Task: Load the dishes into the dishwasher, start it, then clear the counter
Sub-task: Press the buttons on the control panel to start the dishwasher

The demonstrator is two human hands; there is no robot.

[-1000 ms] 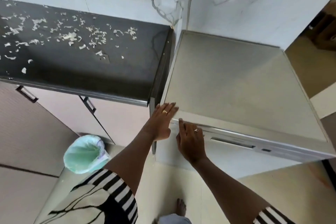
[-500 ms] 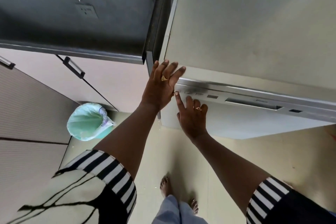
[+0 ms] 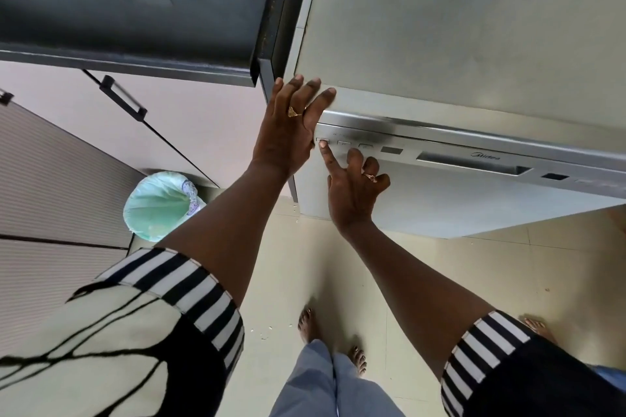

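Head view is showing the dishwasher [image 3: 474, 27] filling the frame toward two o'clock. Left hand [image 3: 288, 132] is resting flat, fingers straight, on its top front corner. Right hand [image 3: 352, 189], at five o'clock of the left, is pressing a straight index finger on the leftmost button [image 3: 320, 139] of the control panel [image 3: 440, 159], its other fingers loosely curled, holding nothing.

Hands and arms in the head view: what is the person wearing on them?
The left sleeve is short, cream with black branching lines; the right sleeve is short and black. Both end in black-and-white striped cuffs, and the forearms are bare. The left hand wears a gold ring, the right hand a red-stone ring.
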